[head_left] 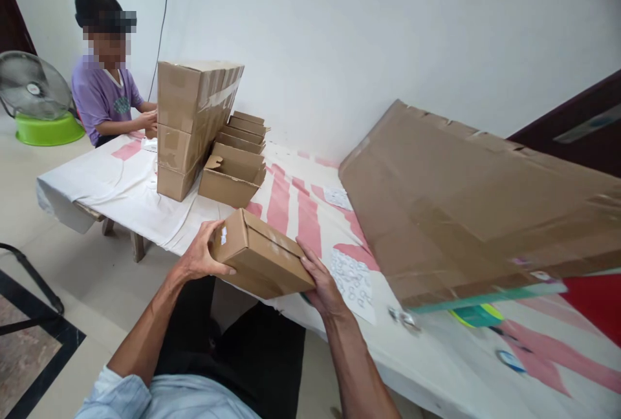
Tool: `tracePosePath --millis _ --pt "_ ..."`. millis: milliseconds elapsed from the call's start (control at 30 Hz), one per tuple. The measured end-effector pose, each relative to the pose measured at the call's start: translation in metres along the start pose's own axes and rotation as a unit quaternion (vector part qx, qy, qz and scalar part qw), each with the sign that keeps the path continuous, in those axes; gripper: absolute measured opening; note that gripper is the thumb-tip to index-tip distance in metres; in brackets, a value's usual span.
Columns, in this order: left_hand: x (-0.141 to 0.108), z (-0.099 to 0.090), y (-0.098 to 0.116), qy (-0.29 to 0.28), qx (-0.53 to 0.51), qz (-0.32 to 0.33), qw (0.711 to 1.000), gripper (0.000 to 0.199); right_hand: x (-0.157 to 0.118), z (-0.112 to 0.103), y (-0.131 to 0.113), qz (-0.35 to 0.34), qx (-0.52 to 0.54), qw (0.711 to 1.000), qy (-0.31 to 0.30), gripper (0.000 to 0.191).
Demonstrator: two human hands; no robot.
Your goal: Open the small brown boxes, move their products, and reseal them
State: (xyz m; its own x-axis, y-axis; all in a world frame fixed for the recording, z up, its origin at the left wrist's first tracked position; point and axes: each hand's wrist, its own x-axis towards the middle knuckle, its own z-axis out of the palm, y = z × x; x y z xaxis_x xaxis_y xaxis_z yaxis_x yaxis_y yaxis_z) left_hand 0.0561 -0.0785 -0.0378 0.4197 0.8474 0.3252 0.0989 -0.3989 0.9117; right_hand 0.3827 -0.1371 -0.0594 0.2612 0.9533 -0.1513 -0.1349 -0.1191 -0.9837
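Note:
A closed brown cardboard box [262, 257] with a small white label on its left end is held up over the table's near edge, slightly tilted. My left hand [200, 252] grips that labelled end, thumb along the lower front edge. At the opposite end, my right hand [323, 282] has its fingers on the top and side. Part of the right palm is hidden behind the box. Just beyond stand several open cardboard boxes [233, 176] in a row, beside a tall stack of closed, taped boxes [177, 102].
The cloth-covered table [121, 180] runs along the wall. A big cardboard carton [466, 212] fills its right side. Printed sheets [352, 283], a tape roll [510, 361] and small metal pieces [402, 319] lie there. Another person [104, 92] sits at the far left near a fan [36, 86].

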Motion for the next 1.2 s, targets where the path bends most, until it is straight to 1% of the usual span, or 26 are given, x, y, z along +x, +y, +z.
tracePosePath --millis 100,267,467,600,700,800,867,933,967,1000,1033,1067,1100,1133,1200 --pt "-0.001 0.002 0.004 0.008 0.019 0.012 1.000 0.116 0.001 0.002 -0.001 0.004 0.002 1.000 0.001 0.083" --pt "-0.005 0.002 0.009 0.005 0.022 0.019 1.000 0.106 0.005 0.000 0.002 -0.022 -0.026 0.999 0.005 0.083" --pt "-0.004 0.008 0.014 0.045 0.043 0.051 0.997 0.101 0.009 -0.006 0.005 -0.046 -0.063 0.997 0.026 0.078" --pt "-0.004 0.011 0.018 0.060 0.058 0.074 0.994 0.097 0.010 -0.004 0.004 -0.060 -0.068 0.995 0.040 0.074" --pt "-0.006 0.012 0.021 0.074 0.065 0.081 0.992 0.088 0.012 0.000 0.003 -0.073 -0.084 0.993 0.043 0.073" --pt "-0.007 0.012 0.022 0.081 0.067 0.083 0.991 0.081 0.013 0.003 -0.002 -0.094 -0.113 0.988 0.053 0.070" --pt "-0.008 0.013 0.023 0.083 0.068 0.080 0.991 0.080 0.010 0.007 -0.013 -0.123 -0.151 0.977 0.081 0.063" --pt "-0.008 0.015 0.024 0.086 0.069 0.074 0.991 0.081 0.000 0.015 -0.035 -0.184 -0.196 0.955 0.125 0.053" --pt "-0.007 0.016 0.026 0.087 0.071 0.071 0.991 0.083 -0.007 0.022 -0.049 -0.229 -0.217 0.938 0.144 0.048" --pt "-0.007 0.018 0.028 0.088 0.073 0.069 0.991 0.086 -0.015 0.031 -0.065 -0.285 -0.239 0.916 0.149 0.043" --pt "-0.006 0.020 0.030 0.090 0.078 0.069 0.991 0.089 -0.025 0.042 -0.082 -0.348 -0.265 0.889 0.135 0.037" --pt "-0.005 0.022 0.032 0.090 0.083 0.069 0.990 0.092 -0.035 0.054 -0.098 -0.400 -0.303 0.859 0.105 0.030" --pt "-0.004 0.025 0.035 0.090 0.089 0.070 0.989 0.094 -0.044 0.067 -0.113 -0.439 -0.343 0.827 0.074 0.024" --pt "-0.003 0.027 0.037 0.091 0.095 0.070 0.989 0.096 -0.051 0.081 -0.126 -0.472 -0.382 0.794 0.040 0.020" --pt "-0.002 0.032 0.041 0.094 0.105 0.073 0.987 0.098 -0.061 0.105 -0.143 -0.511 -0.457 0.727 -0.035 0.018"
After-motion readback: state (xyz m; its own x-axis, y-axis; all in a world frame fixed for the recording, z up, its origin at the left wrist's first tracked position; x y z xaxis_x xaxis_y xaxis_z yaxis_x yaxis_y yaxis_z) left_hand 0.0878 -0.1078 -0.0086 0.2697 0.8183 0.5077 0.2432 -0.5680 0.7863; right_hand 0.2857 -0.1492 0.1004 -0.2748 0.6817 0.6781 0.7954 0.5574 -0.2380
